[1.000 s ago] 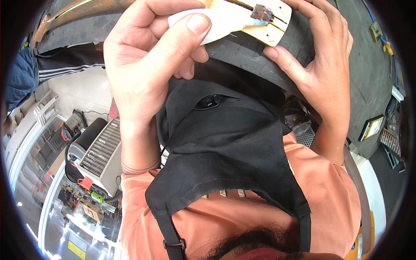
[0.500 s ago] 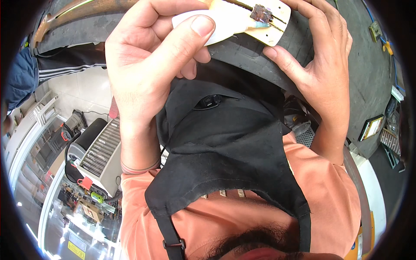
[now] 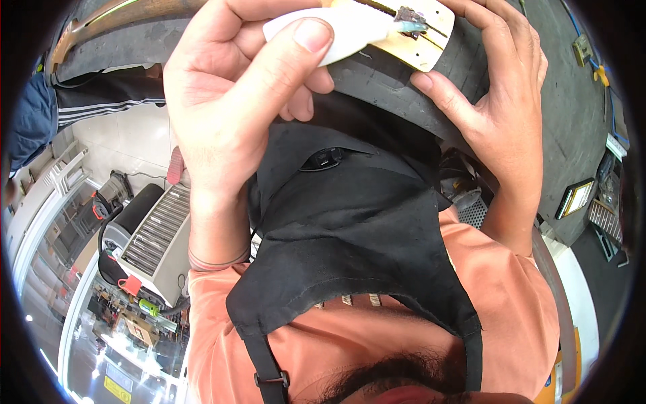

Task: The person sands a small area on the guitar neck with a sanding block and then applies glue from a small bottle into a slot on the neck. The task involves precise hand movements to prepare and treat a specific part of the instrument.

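My left hand (image 3: 235, 101) is closed round a small white squeeze bottle (image 3: 353, 34), its thumb pressed on the near side. The bottle's translucent bluish nozzle (image 3: 412, 27) is over a dark, rough-looking lump (image 3: 408, 13) on a pale cream plate (image 3: 425, 57). That plate has rounded corners, small holes and dark slots; its far part runs out of the picture. My right hand (image 3: 498, 101) curves about the plate's right end, thumb at the near corner and fingers at the far side, where some fingertips are cut off.
Under the plate spreads a dark grey worktop (image 3: 572, 135). A curved brown wooden piece (image 3: 114, 17) lies at the far left. Another person's dark sleeve (image 3: 108, 94) shows at the left. A slatted grey unit (image 3: 151, 232) stands lower left; a framed card (image 3: 575, 198) lies at the right.
The bottle has tilted slightly, and its nozzle has risen from the lump's near edge to over the lump. My right hand keeps its place at the plate.
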A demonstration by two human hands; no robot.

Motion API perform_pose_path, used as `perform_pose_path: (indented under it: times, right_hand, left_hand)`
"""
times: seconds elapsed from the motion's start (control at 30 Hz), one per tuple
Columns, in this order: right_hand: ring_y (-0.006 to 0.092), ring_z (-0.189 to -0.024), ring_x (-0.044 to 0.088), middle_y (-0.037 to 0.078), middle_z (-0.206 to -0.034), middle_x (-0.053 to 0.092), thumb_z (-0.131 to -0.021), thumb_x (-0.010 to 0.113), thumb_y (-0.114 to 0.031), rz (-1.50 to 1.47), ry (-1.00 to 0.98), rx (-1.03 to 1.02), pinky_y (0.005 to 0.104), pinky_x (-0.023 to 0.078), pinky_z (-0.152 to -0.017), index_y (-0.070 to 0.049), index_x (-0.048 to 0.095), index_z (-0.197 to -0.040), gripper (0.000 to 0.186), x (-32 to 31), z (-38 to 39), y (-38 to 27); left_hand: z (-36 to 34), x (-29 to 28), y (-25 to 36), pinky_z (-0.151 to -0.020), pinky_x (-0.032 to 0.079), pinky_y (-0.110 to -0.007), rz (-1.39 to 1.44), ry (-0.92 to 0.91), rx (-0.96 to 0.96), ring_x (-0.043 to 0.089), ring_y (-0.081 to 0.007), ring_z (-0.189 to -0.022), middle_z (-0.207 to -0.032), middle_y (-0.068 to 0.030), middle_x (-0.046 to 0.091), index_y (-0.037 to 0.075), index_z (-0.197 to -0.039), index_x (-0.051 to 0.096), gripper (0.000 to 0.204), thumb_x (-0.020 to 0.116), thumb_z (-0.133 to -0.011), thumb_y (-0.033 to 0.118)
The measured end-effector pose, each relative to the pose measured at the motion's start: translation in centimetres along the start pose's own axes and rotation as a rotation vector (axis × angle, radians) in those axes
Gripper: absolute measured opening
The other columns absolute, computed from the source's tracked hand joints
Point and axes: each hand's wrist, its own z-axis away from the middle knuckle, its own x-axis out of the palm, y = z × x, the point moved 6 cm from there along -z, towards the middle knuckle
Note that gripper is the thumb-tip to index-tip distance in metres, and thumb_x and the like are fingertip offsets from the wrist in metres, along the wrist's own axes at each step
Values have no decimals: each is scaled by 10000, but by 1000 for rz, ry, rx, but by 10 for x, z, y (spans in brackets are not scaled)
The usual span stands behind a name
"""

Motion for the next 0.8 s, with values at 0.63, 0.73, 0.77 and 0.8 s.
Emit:
perform_pose_path:
  times: [0.63, 0.73, 0.77, 0.8]
  right_hand:
    - [378, -1400, 525, 160, -1434, 590, -795, 956, -416, 100, -159, 51, 513, 356, -1201, -93, 675, -1388, 731, 2, 0, 16]
    - [377, -1404, 525, 159, -1436, 590, -795, 959, -408, 99, -130, 37, 513, 356, -1203, -95, 673, -1393, 733, 2, 2, 15]
    - [378, -1406, 525, 159, -1436, 590, -795, 960, -407, 98, -124, 33, 513, 357, -1204, -95, 672, -1394, 734, 2, 3, 14]
    - [378, -1409, 524, 160, -1436, 590, -796, 960, -408, 97, -125, 31, 512, 357, -1205, -95, 672, -1394, 734, 2, 2, 14]
  left_hand:
    - [-1, 9, 2, -563, 477, -216, -53, 26, -41, 624, -93, -597, -842, -151, 785, -97, -1326, 694, 338, 729, -1092, 143]
    - [-1, 10, 3, -564, 477, -216, -65, 26, -36, 623, -93, -597, -844, -152, 784, -99, -1328, 693, 339, 728, -1092, 141]
    - [-1, 10, 3, -565, 478, -216, -73, 30, -38, 623, -93, -597, -845, -153, 784, -100, -1330, 692, 339, 728, -1092, 140]
    - [0, 10, 3, -565, 478, -216, -81, 35, -40, 623, -93, -598, -845, -153, 784, -101, -1331, 692, 340, 727, -1092, 139]
